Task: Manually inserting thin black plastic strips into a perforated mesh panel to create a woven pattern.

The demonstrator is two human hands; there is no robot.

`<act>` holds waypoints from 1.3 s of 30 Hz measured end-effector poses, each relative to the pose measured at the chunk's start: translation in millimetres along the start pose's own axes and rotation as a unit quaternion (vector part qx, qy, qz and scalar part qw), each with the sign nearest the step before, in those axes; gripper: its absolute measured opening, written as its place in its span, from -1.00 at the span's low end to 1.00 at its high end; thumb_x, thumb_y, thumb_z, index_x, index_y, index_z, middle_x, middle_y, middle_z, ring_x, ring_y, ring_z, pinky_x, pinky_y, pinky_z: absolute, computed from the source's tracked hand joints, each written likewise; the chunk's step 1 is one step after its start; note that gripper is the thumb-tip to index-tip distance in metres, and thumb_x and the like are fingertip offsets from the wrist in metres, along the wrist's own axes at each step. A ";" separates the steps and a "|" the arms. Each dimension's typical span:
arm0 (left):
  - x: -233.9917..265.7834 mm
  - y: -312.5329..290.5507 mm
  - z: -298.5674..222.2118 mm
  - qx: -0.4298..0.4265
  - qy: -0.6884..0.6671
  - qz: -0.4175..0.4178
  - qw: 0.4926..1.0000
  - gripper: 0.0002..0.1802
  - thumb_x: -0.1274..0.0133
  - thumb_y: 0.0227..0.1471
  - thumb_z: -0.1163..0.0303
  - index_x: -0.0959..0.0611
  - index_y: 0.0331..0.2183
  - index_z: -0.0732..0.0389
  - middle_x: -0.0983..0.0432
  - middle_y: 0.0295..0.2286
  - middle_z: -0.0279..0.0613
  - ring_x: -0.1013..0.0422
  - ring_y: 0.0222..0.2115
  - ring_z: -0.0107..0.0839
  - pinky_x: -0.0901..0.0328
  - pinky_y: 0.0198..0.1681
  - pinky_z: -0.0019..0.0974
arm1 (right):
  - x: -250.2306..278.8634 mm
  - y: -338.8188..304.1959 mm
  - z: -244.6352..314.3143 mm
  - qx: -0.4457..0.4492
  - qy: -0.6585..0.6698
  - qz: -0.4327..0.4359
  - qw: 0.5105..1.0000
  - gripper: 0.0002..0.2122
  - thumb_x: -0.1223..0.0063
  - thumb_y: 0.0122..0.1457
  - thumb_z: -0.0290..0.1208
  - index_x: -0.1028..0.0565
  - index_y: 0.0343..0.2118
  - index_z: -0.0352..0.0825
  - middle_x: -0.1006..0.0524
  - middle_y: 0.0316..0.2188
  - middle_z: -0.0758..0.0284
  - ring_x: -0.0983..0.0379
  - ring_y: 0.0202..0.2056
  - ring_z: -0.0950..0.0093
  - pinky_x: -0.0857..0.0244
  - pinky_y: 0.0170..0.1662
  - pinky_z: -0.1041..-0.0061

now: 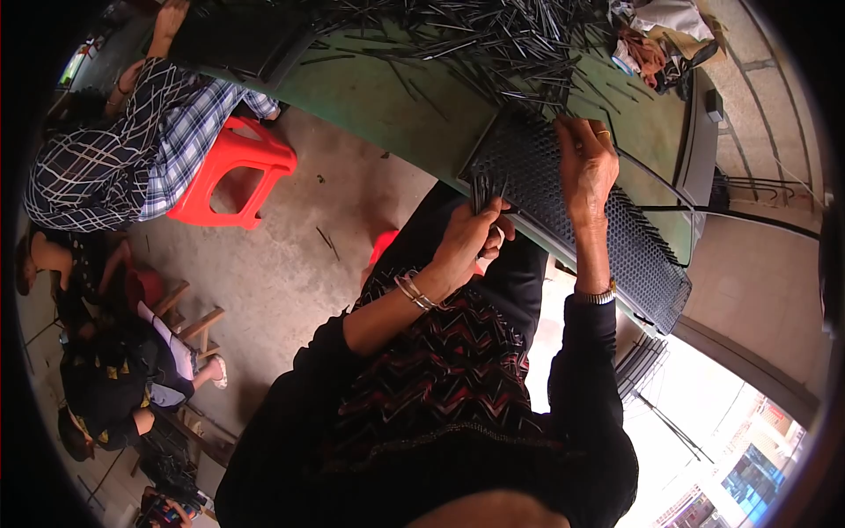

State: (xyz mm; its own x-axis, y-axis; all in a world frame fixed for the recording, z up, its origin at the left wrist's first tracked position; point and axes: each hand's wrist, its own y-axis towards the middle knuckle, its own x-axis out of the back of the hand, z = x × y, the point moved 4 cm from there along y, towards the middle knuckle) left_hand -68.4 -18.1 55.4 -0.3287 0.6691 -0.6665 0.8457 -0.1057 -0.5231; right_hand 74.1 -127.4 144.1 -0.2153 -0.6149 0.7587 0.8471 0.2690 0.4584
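My left hand is closed around a small bundle of thin black sticks, held at the near edge of a long black tray. This tray is covered with rows of small holes and lies slantwise along the table's near edge. Over its far part, my right hand is pinched, fingertips pointing down and away. Whatever those fingertips hold, if anything, is hidden. Beyond the tray, a loose heap of the same black sticks is spread over the green table.
A dark tray sits at the table's far left. Cloths and a white bag lie at the far right. A red stool stands on the left, with a person in checked clothing beside it. Other people are further back.
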 end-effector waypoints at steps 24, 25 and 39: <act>-21.6 -4.4 -14.6 0.027 0.052 0.027 0.998 -0.66 0.04 0.21 0.15 -0.56 -0.18 0.23 -0.41 -0.61 -0.32 -0.05 -0.73 -0.71 0.05 -0.67 -0.56 | 37.1 -14.4 -3.2 -0.145 0.169 -0.011 0.975 -0.83 0.06 0.22 -0.52 -0.52 -0.22 -0.48 -0.57 -0.48 0.29 -0.50 -0.46 0.60 -0.38 -0.32 0.61; -23.2 -4.2 -13.5 0.026 0.043 0.023 0.998 -0.66 0.06 0.22 0.16 -0.55 -0.18 0.24 -0.40 -0.61 -0.33 0.01 -0.72 -0.72 0.07 -0.67 -0.55 | 35.5 -10.5 -5.2 -0.111 0.115 -0.045 0.986 -0.82 0.07 0.22 -0.51 -0.52 -0.22 -0.47 -0.57 -0.48 0.29 -0.50 -0.46 0.60 -0.38 -0.32 0.61; -28.1 -0.8 -11.4 -0.013 0.046 0.005 0.999 -0.67 0.00 0.19 0.20 -0.61 -0.27 0.30 -0.48 -0.57 -0.25 -0.13 -0.70 -0.71 0.01 -0.69 -0.57 | 5.0 -0.2 -11.1 0.027 -0.020 -0.062 0.997 -0.84 -0.16 0.08 -0.50 -0.62 -0.25 -0.22 -0.47 -0.39 0.30 -0.44 -0.40 0.38 -0.31 -0.34 0.46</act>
State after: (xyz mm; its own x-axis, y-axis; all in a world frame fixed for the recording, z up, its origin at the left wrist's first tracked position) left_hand -55.1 -28.4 80.6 -0.2810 0.7328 -0.6197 0.8598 -0.0945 -0.5017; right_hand 78.3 -138.7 142.7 -0.3378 -0.6155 0.7121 0.7852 0.2329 0.5738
